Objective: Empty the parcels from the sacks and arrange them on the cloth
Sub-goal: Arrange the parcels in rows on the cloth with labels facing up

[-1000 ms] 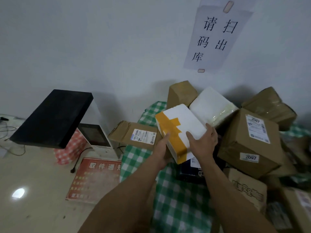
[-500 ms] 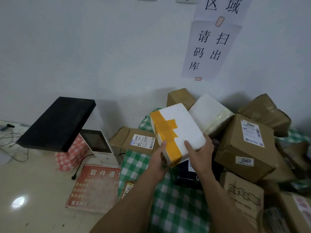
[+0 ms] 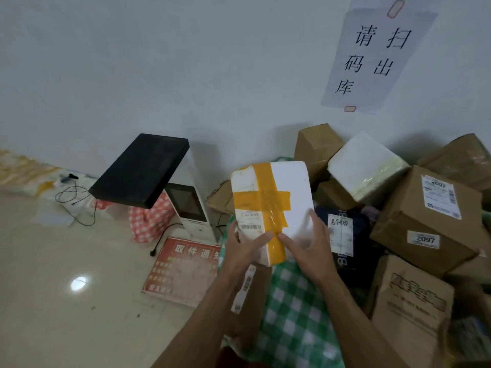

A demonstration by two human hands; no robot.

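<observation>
White foam parcel (image 3: 287,187) has been swung round since half a second ago. It was lying slanted, and now it stands nearly upright with its yellow tape (image 3: 259,197) cross and barcode label facing the camera. It's held in the air over the near-left part of the green checked cloth (image 3: 292,314), in front of the pile.

Turning it also uncovered one dark bag (image 3: 356,261) with a white label. Count-wise there's one parcel in hand, one other white foam box (image 3: 364,166), and at least six brown cardboard boxes (image 3: 425,221).

The left hand (image 3: 244,251) and right hand (image 3: 310,248) both grip its bottom end. The thumbs nearly meet on the front and the fingers wrap round the sides.
</observation>
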